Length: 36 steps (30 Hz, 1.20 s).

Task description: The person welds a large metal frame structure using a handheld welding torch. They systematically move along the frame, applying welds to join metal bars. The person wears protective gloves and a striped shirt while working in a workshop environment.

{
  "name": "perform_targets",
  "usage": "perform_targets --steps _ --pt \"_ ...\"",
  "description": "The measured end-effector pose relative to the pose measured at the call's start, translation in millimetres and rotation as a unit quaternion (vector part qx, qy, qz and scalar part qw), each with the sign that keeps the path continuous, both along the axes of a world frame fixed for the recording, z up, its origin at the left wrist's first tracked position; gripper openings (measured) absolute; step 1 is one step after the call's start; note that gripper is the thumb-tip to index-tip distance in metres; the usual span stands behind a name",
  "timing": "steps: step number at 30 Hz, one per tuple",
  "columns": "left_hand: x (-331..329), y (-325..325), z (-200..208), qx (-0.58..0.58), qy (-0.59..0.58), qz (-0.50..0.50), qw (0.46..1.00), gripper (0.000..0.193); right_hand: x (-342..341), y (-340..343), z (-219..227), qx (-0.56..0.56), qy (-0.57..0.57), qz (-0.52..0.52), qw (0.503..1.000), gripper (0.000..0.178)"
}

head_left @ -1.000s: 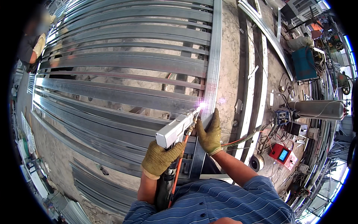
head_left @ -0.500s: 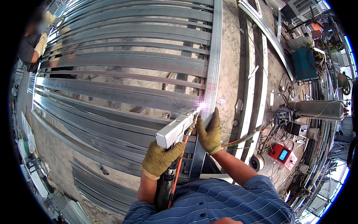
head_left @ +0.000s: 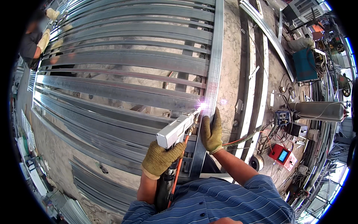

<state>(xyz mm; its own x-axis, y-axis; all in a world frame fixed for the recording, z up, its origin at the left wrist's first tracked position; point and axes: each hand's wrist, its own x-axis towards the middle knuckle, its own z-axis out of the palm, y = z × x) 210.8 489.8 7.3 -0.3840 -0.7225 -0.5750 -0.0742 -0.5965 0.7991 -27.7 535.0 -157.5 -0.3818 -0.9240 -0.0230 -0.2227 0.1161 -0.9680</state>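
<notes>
My left hand [head_left: 158,158], in a yellow-brown knit glove, is wrapped round a welding torch [head_left: 175,130] with a grey boxy body. A thick black cable and an orange hose run back from it. Its narrow tip meets a joint between a cross slat [head_left: 126,92] and the long side rail [head_left: 213,63] of a metal frame, where a bright pink-white spark glows. My right hand [head_left: 212,134], gloved alike, lies on the side rail just nearer to me than the spark. Its fingers are stretched out and hold nothing.
At far left, another person's gloved hand [head_left: 44,40] is by the frame's other edge. Long metal bars [head_left: 264,74] lie right of it. Further right are a gas cylinder [head_left: 317,110], a red box with a screen [head_left: 282,154], a teal machine [head_left: 305,64] and loose cables.
My right hand has shifted slightly rightward along the rail, its thumb closer to the fingers. The torch and spark stay nearly in place. The other person's hands have moved a little.
</notes>
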Motion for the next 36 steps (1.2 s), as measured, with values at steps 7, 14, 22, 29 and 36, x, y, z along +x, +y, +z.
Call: perform_targets --steps 7,14,22,29,36 --pt "0.7 2.9 -0.2 -0.001 -0.013 0.003 1.0 0.053 0.1 -0.5 -1.4 0.003 -0.02 0.0 1.0 0.074" --pt "-0.2 3.5 1.3 -0.014 -0.013 -0.003 1.0 0.052 0.9 -2.3 2.3 -0.001 -0.033 -0.006 0.999 0.074" --pt "2.1 6.2 -3.6 -0.023 -0.016 -0.013 1.0 0.053 1.2 -2.5 3.4 0.005 -0.024 -0.005 1.0 0.073" --pt "2.7 8.9 -3.3 -0.064 -0.033 -0.022 0.997 0.039 0.7 -2.7 1.7 -0.023 -0.04 -0.005 0.999 0.072" --pt "1.0 10.8 -1.2 -0.048 -0.035 -0.007 0.998 0.038 0.3 -4.4 4.5 -0.021 -0.027 -0.004 0.999 0.072"
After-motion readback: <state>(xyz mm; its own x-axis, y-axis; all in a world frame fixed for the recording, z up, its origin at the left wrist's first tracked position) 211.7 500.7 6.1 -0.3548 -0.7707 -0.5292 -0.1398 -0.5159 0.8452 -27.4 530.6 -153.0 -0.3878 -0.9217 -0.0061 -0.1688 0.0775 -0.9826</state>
